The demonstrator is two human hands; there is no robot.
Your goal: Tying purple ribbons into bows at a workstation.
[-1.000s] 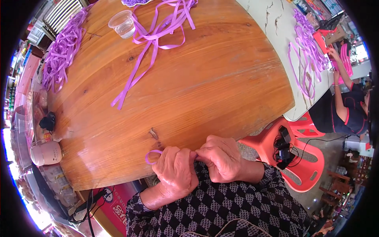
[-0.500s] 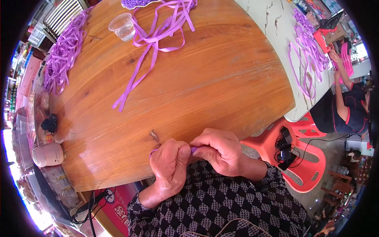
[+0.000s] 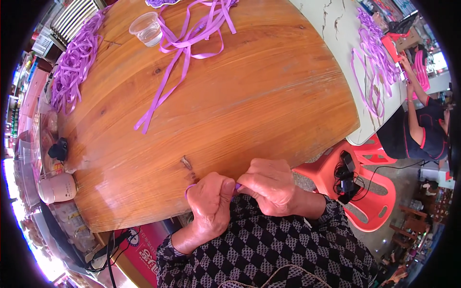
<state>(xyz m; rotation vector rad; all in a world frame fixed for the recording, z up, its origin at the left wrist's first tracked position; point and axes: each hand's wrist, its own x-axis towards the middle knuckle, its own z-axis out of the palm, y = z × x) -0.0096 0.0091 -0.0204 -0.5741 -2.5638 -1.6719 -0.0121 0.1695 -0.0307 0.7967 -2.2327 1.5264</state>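
Both my hands are close together at the near edge of the wooden table [image 3: 230, 101]. My left hand [image 3: 211, 204] is closed around a purple ribbon [image 3: 189, 188], a bit of which curls out at the hand's left side. My right hand [image 3: 270, 187] pinches the same purple material in the narrow gap between the two hands. Most of the held piece is hidden by my fingers. Farther off lies a loose bunch of purple ribbons [image 3: 185, 45], beside a clear plastic cup [image 3: 148, 31] with clear liquid in it.
A heap of purple ribbons [image 3: 77, 62] lies along the left edge. A white marbled table [image 3: 331, 29] bears more ribbons [image 3: 377, 57], where another person's hands [image 3: 408, 77] work. Red plastic stools [image 3: 321, 168] with black cables stand at the right; a pinkish-white jar [image 3: 57, 187] is at left.
My hands have moved slightly apart, with the right fingers drawn a little right and down. My view has shifted slightly. The ribbon bunch and cup lie as before.
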